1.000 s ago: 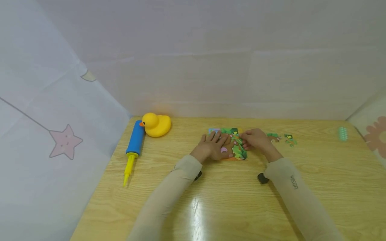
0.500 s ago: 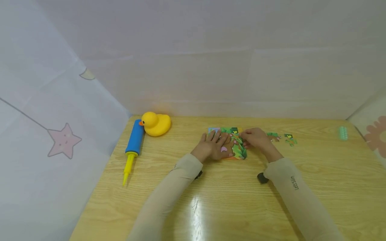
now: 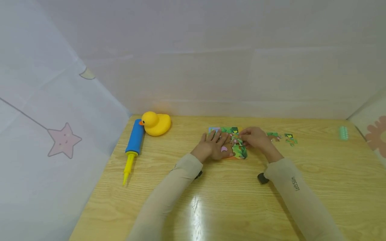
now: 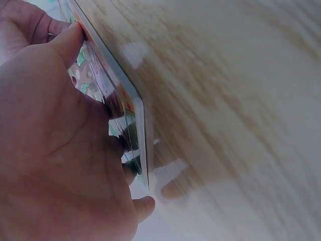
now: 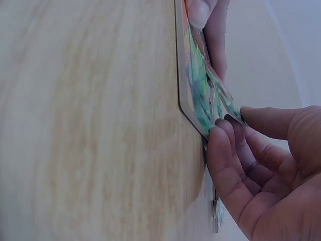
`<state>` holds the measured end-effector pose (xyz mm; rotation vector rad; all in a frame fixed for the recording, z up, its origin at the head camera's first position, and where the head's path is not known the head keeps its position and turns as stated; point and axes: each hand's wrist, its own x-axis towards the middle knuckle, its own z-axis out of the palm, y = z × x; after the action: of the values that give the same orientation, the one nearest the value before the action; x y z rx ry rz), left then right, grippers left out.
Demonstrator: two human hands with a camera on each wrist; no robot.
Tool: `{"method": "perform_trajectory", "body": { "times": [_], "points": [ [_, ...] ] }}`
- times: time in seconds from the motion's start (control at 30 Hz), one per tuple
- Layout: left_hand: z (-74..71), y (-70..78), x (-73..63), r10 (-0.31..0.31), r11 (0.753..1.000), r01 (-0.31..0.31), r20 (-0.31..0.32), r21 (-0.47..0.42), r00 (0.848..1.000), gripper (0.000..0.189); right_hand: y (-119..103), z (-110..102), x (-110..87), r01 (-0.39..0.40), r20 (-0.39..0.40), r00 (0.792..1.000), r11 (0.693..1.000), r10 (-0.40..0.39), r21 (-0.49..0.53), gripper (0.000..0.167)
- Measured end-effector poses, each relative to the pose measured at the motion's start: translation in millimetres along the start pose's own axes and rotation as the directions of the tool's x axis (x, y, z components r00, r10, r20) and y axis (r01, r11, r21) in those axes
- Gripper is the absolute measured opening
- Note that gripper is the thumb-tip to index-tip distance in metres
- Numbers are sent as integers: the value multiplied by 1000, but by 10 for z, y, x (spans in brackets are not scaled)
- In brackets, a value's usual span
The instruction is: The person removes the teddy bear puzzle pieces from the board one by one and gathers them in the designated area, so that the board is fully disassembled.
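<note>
A colourful jigsaw puzzle board (image 3: 240, 152) with a brown animal and green leaves lies on the wooden table. My left hand (image 3: 209, 147) rests on its left part with fingers spread, hiding much of the picture. At the board's right edge my right hand (image 3: 255, 138) pinches a jigsaw piece (image 5: 226, 100). In the right wrist view that piece is tilted up from the board, held between thumb and fingers. The left wrist view shows the left hand (image 4: 75, 145) along the board's edge (image 4: 131, 90), thumb on its rim.
Loose jigsaw pieces (image 3: 291, 140) lie right of the right hand, some partly behind it. A yellow rubber duck (image 3: 157, 124) and a blue-and-yellow hand pump (image 3: 135, 139) are at the left. A small green bumpy object (image 3: 343, 133) sits far right. Pale cloth walls (image 3: 193, 83) enclose the table.
The jigsaw piece in the right hand has lifted and tilted at the board's right side. The right hand has shifted very slightly; the left hand stays in place.
</note>
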<state>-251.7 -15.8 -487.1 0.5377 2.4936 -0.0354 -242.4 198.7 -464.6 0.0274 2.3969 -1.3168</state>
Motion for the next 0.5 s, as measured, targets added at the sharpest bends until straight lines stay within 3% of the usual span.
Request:
{"method": "perform_trajectory", "body": {
  "times": [0.27, 0.5],
  "points": [
    [10, 8, 9, 6, 1000, -6, -20, -13, 1000, 98, -12, 1, -9, -1, 2, 1000, 1000, 1, 20, 33],
    [-4, 1, -19, 11, 1000, -11, -3, -28, 1000, 97, 20, -12, -13, -18, 8, 1000, 995, 17, 98, 36]
  ]
}}
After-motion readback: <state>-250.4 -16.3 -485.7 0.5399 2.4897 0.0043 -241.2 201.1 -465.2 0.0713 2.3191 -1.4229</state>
